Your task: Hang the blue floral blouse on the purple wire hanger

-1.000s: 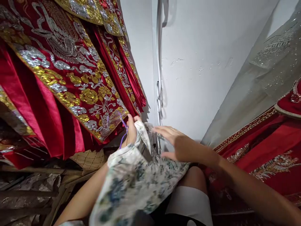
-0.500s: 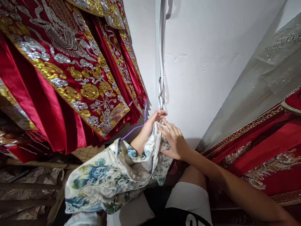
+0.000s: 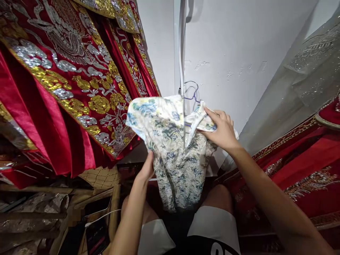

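Between the left fingers (image 3: 150, 158), their grip unclear, and the right fingers (image 3: 214, 117), pinching its edge, hangs the floral garment (image 3: 172, 152).

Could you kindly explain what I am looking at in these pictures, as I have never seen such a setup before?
Of course. There is no machine here: a person works with two bare hands. One camera, worn on the head, takes every picture, looking forward and down. The fingers of the right hand grip the flowered shirt near its neckline. The left hand is at its side edge, its fingers mostly hidden. A hanger shows at the neckline. The shirt is held up before the knees. Red embroidered cloth hangs on the left, beside a white wall. At lower left, a phone lies near a wooden bar.
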A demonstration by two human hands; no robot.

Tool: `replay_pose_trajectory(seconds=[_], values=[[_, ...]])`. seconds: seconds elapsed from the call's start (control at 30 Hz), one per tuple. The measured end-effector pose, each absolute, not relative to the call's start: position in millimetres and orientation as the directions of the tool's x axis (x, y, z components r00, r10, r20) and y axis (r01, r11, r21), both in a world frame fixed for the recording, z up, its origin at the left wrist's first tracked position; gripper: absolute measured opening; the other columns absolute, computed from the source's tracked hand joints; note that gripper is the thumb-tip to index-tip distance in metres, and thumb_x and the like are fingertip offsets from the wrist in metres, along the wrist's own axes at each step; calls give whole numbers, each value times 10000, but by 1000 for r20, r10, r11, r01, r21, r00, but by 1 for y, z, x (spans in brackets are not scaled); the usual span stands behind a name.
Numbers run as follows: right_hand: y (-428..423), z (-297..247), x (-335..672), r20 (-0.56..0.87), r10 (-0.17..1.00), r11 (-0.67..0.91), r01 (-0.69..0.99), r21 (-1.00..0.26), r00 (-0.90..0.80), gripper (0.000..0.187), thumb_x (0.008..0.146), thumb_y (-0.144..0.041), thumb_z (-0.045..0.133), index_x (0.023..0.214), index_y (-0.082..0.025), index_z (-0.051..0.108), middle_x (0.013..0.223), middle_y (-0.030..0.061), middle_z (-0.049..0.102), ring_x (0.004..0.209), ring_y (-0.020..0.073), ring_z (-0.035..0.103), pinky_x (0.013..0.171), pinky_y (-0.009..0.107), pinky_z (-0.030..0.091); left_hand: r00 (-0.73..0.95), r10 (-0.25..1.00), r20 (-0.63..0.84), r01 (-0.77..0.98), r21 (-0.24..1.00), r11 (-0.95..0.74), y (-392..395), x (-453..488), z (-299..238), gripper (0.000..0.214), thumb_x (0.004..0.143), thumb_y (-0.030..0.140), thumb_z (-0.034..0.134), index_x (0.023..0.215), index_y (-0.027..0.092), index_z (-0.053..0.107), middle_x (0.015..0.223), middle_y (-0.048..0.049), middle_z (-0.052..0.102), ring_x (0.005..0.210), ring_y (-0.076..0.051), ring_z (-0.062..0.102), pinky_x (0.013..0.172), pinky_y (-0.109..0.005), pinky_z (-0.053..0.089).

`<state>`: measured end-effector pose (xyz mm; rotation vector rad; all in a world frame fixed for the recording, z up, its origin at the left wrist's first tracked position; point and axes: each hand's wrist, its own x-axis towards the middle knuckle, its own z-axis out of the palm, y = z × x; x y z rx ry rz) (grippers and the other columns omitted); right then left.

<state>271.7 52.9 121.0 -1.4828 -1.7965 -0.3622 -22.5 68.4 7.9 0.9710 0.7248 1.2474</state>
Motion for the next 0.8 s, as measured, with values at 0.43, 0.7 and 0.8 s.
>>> replay_pose_trajectory(seconds=[0.43, 0.7, 0.8], values=[[-7, 23, 213, 661, 750, 540, 551, -636, 28, 496, 903, -416, 633, 1361, -241, 564, 1339, 138, 613, 1262, 319, 544, 1065, 476, 432, 119, 984, -132, -320, 933, 164, -7, 18, -71, 824, 619, 428, 902, 1346, 167, 617, 1384, -167, 644, 1355, -364, 543, 1198, -503, 356], [-37, -58, 182, 151, 989, 149, 152, -977, 2, 443, 957, -531, 541, 675, -220, 397, 629, -43, 357, 607, 128, 384, 569, 272, 309, 129, 990, -64, -172, 981, 86, -13, 12, -60, 650, 688, 430, 859, 1251, 164, 671, 1225, -144, 719, 1266, -327, 612, 1169, -470, 397], [-39, -45, 190, 140, 989, 147, 184, -972, -49, 446, 984, -518, 503, 669, -205, 460, 632, -25, 420, 628, 135, 409, 588, 281, 300, -46, 999, 28, -132, 991, -34, -13, 14, -66, 623, 716, 423, 839, 1245, 161, 641, 1202, -152, 702, 1172, -323, 649, 1080, -480, 475]])
